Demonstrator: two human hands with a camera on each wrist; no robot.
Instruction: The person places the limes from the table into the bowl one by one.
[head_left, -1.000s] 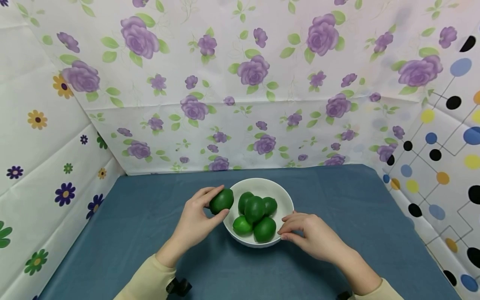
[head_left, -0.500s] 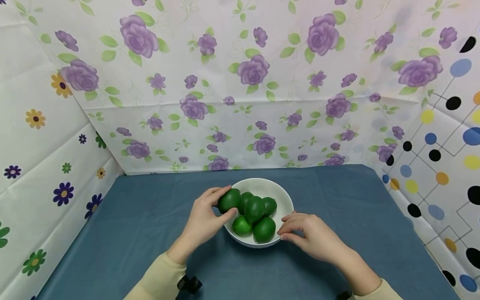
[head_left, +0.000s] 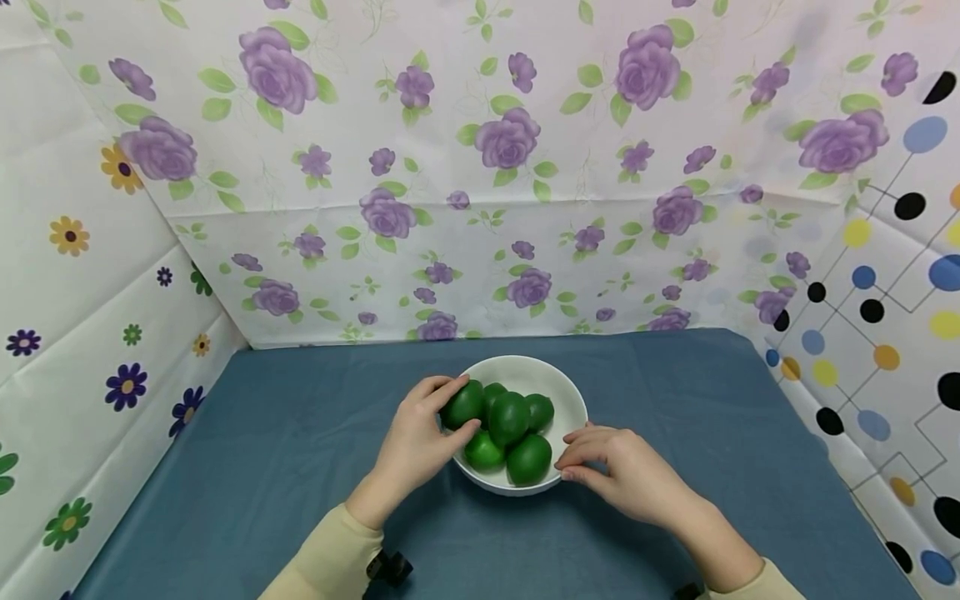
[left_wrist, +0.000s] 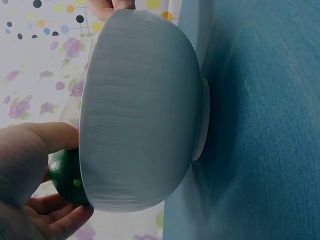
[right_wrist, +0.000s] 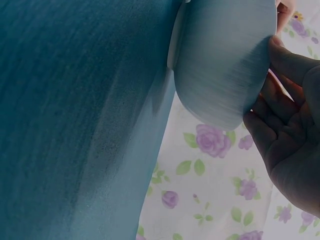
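Note:
A white bowl [head_left: 567,407] holds several green limes [head_left: 509,419], one of them brighter [head_left: 484,451] than the rest. My left hand [head_left: 417,437] holds a dark green lime [head_left: 462,404] between thumb and fingers, just inside the bowl's left rim. From below, the left wrist view shows that lime [left_wrist: 65,176] partly hidden behind the bowl's outer wall [left_wrist: 142,110]. At the right rim, my right hand [head_left: 626,472] grips the bowl's edge. In the right wrist view its thumb and fingertips touch the bowl [right_wrist: 225,65] near the rim.
The bowl stands on a blue cloth-covered table [head_left: 315,417]. Behind it rises a white sheet with purple roses [head_left: 450,167]. Patterned sheets also close off the left side [head_left: 67,333] and the right side [head_left: 885,325].
My left hand has moved right with its lime, from outside the bowl's left rim to over the inside, against the other limes. The right hand has stayed at the rim.

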